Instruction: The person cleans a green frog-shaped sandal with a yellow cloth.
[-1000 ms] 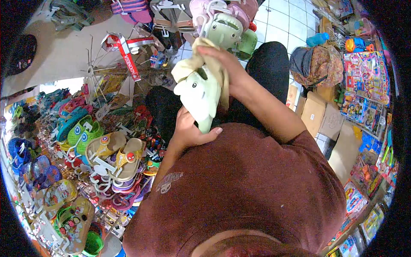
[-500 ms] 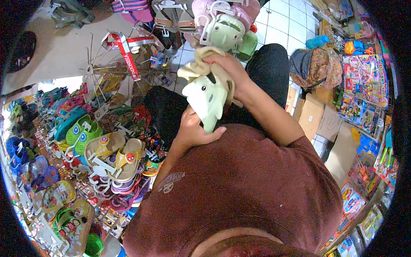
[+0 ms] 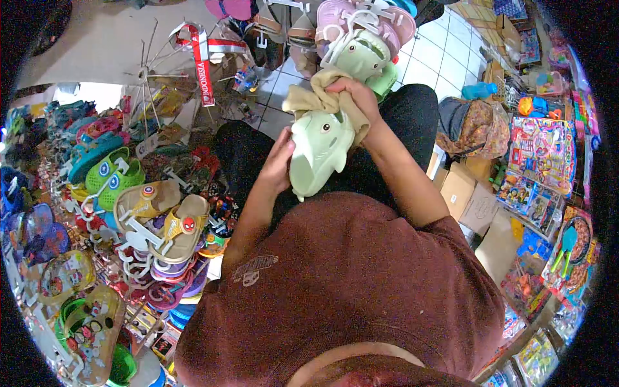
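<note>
Shark-faced clogs (image 3: 364, 58) hang just past the right hand (image 3: 353, 97), whose curled fingers grip beige cloth (image 3: 306, 102) against a pale green shark shoe (image 3: 316, 148). Sandals (image 3: 187, 226) crowd left of the raised left hand (image 3: 277, 164); its fingertips touch the shoe's edge, can't tell how tight.

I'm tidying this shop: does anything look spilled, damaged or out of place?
Nothing is plainly spilled or damaged. The wire rack near the crowded sandals looks slightly odd, being partly bare.
</note>
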Action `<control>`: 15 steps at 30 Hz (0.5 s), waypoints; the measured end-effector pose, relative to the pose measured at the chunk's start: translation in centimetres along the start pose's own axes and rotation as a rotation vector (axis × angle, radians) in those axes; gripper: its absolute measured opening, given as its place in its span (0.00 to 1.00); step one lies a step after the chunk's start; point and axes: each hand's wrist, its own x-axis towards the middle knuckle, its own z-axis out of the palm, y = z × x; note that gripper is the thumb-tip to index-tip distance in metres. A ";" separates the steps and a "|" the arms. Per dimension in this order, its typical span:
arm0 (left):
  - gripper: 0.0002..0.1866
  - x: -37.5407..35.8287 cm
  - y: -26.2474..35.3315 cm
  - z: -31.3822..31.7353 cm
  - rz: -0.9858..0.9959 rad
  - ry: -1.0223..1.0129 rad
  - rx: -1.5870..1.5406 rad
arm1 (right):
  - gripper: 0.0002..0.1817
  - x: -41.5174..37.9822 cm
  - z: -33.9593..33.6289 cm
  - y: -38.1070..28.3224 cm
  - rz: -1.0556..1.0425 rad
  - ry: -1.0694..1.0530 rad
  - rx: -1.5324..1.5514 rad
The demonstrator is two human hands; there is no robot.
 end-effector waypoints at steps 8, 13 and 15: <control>0.34 3.7 -5.8 -10.0 -0.130 -0.286 -0.186 | 0.23 -1.9 1.9 1.3 -0.030 -0.062 0.085; 0.36 2.6 -4.4 -8.8 -0.162 -0.452 -0.669 | 0.34 -3.0 2.3 -1.2 -0.111 -0.050 0.143; 0.37 0.8 -0.8 -4.5 -0.073 -0.259 -0.557 | 0.36 -3.8 1.8 -1.6 -0.191 -0.045 0.214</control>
